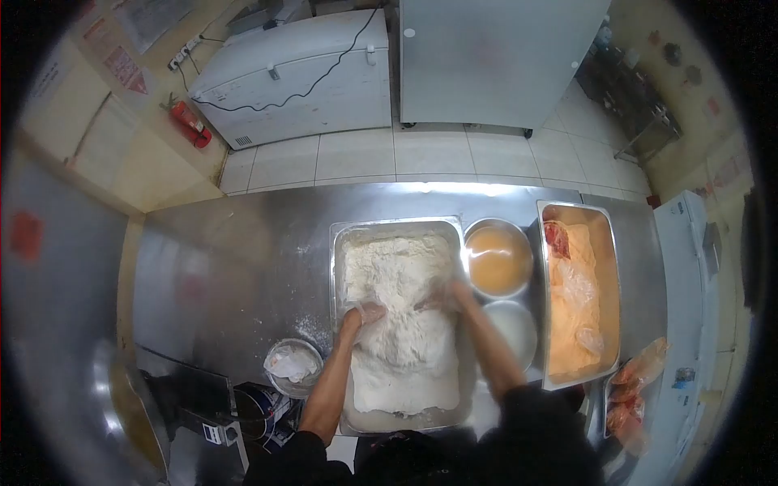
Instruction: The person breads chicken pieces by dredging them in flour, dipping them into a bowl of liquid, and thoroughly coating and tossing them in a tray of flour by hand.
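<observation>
A deep steel pan [335, 279] in front of me holds a large heap of pale flour [405, 340], mounded and rough at the far end, smoother near me. My left hand [369, 313], seemingly in a thin clear glove, rests on the left side of the flour with its fingers stretched inward. Across from it, my right hand [442, 298] is over the flour's right side, smeared by motion, its fingers unclear. Neither hand shows a tool.
Right of the pan stand a bowl of orange liquid [496, 261], a pale round container [512, 334] and a long pan of orange powder [567, 324] with plastic bags. A small bowl [292, 366] is at left. Another person's hand [630, 437] appears near bagged red-orange food [636, 381].
</observation>
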### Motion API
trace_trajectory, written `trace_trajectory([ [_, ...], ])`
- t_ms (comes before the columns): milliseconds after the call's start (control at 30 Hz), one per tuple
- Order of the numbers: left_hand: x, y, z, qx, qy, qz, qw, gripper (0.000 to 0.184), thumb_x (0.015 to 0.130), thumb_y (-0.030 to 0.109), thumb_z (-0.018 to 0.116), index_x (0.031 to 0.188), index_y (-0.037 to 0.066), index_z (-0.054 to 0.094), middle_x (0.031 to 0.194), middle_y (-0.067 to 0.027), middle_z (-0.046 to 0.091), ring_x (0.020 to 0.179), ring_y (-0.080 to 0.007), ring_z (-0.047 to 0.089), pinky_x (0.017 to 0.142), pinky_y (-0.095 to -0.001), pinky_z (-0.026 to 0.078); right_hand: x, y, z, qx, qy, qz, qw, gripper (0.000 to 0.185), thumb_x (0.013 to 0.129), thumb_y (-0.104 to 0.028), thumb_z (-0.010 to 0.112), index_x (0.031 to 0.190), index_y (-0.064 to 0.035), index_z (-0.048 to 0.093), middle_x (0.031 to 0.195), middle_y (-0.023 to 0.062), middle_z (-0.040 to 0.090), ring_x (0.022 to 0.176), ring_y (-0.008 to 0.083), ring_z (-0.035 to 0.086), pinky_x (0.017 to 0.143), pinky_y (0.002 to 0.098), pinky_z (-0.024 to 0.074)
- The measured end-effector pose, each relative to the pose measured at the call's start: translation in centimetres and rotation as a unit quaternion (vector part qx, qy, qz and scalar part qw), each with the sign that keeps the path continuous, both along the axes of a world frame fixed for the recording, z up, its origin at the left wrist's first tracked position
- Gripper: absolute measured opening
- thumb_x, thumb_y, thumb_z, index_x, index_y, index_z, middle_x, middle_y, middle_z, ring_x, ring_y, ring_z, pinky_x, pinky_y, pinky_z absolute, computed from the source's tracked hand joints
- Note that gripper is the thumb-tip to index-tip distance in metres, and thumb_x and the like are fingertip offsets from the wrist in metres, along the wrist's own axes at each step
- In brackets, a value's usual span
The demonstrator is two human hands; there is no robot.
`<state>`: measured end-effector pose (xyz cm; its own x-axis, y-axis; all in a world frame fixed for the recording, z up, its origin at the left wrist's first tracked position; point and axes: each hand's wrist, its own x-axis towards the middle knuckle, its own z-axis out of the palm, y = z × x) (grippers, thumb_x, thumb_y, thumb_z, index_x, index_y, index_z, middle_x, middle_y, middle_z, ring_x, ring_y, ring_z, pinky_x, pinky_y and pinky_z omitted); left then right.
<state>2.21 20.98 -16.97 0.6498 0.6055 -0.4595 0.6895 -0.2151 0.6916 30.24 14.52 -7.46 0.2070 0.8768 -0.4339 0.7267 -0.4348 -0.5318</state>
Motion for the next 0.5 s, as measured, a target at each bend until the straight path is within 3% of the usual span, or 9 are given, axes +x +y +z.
trace_trajectory([
  [67, 1.8, 2.3, 9.2, -0.082, 0.154, -0.137, 0.975, 0.046, 0.079, 0.038, 0.038, 0.107, 0.003, 0.052, 0.114, -0.0124, 0.05, 0.101, -0.025, 0.048, 0.089, -0.0331, 0.034, 1.8, 2.5, -0.8, -0.028, 0.001, 0.07, 0.997, 0.068, 0.055, -0.048, 0.069, 0.093, 0.0049, 0.051, 0.089, 0.0165, 0.055, 0.083, 0.0298, 0.052, 0.076, 0.0362, 0.0438],
  [167, 3.9, 7.1, 15.0, -0.052, 0.111, -0.093, 0.988, 0.05, 0.078, 0.04, 0.037, 0.108, 0.002, 0.05, 0.114, -0.0145, 0.049, 0.103, -0.0267, 0.046, 0.09, -0.0327, 0.033, 1.0, 8.1, -2.1, -0.014, -0.018, 0.139, 0.99, 0.063, 0.055, -0.048, 0.069, 0.086, 0.0036, 0.052, 0.083, 0.0145, 0.054, 0.077, 0.0281, 0.051, 0.073, 0.0357, 0.0441],
  [233, 5.3, 8.7, 14.6, -0.003, 0.095, 0.087, 0.992, 0.049, 0.077, 0.038, 0.037, 0.106, 0.001, 0.051, 0.113, -0.0156, 0.05, 0.103, -0.0284, 0.047, 0.088, -0.0336, 0.035, -2.0, 10.4, -4.8, 0.02, -0.038, 0.145, 0.988, 0.06, 0.055, -0.048, 0.069, 0.082, 0.0028, 0.053, 0.08, 0.0132, 0.054, 0.073, 0.027, 0.051, 0.071, 0.0353, 0.0444],
  [267, 5.6, 9.6, 11.8, -0.001, 0.092, 0.086, 0.992, 0.049, 0.077, 0.038, 0.037, 0.106, 0.001, 0.051, 0.113, -0.0156, 0.05, 0.103, -0.0284, 0.047, 0.088, -0.0336, 0.035, -2.9, 10.7, -5.8, 0.027, -0.041, 0.154, 0.987, 0.058, 0.055, -0.048, 0.069, 0.08, 0.0024, 0.053, 0.078, 0.0125, 0.054, 0.071, 0.0265, 0.051, 0.07, 0.0351, 0.0445],
  [333, 6.2, 10.6, 4.1, 0.126, 0.178, 0.026, 0.975, 0.047, 0.077, 0.034, 0.039, 0.105, -0.001, 0.051, 0.111, -0.017, 0.051, 0.103, -0.0297, 0.047, 0.087, -0.0343, 0.036, -2.0, 10.1, -5.7, 0.004, 0.017, 0.189, 0.982, 0.059, 0.054, -0.049, 0.07, 0.079, 0.0019, 0.054, 0.076, 0.0117, 0.054, 0.07, 0.0255, 0.051, 0.069, 0.0346, 0.0446],
  [400, 4.1, 7.5, 3.4, 0.054, 0.133, 0.059, 0.988, 0.044, 0.079, 0.032, 0.039, 0.104, -0.002, 0.052, 0.108, -0.0186, 0.051, 0.102, -0.0298, 0.048, 0.086, -0.0348, 0.037, -1.8, 7.6, -5.0, -0.038, 0.114, 0.223, 0.967, 0.063, 0.052, -0.05, 0.071, 0.083, 0.0017, 0.054, 0.076, 0.0114, 0.054, 0.07, 0.0247, 0.051, 0.069, 0.034, 0.0445],
  [433, 2.6, 5.6, 3.0, -0.013, 0.087, 0.101, 0.991, 0.041, 0.08, 0.029, 0.038, 0.103, -0.002, 0.053, 0.106, -0.0202, 0.052, 0.101, -0.03, 0.049, 0.085, -0.0352, 0.038, -2.1, 5.8, -1.6, -0.023, 0.038, 0.223, 0.974, 0.068, 0.051, -0.051, 0.071, 0.089, 0.0021, 0.053, 0.079, 0.0124, 0.056, 0.073, 0.0242, 0.052, 0.07, 0.0331, 0.0446],
  [467, 0.0, 4.9, -3.7, 0.108, 0.162, -0.137, 0.971, 0.045, 0.083, 0.034, 0.035, 0.107, -0.002, 0.048, 0.102, -0.0197, 0.053, 0.096, -0.0269, 0.051, 0.082, -0.034, 0.04, -2.5, 4.0, 2.4, -0.013, -0.038, 0.22, 0.975, 0.073, 0.05, -0.051, 0.072, 0.095, 0.0025, 0.052, 0.082, 0.0134, 0.057, 0.076, 0.0238, 0.053, 0.071, 0.0323, 0.0448],
  [500, -2.5, 4.2, -9.9, 0.263, 0.183, -0.338, 0.885, 0.048, 0.086, 0.039, 0.033, 0.111, -0.001, 0.043, 0.099, -0.0193, 0.054, 0.091, -0.0238, 0.053, 0.08, -0.0328, 0.041, -3.2, 2.3, 2.4, -0.017, -0.039, 0.22, 0.975, 0.073, 0.05, -0.051, 0.072, 0.095, 0.0025, 0.052, 0.082, 0.0134, 0.057, 0.076, 0.0238, 0.053, 0.071, 0.0323, 0.0448],
])
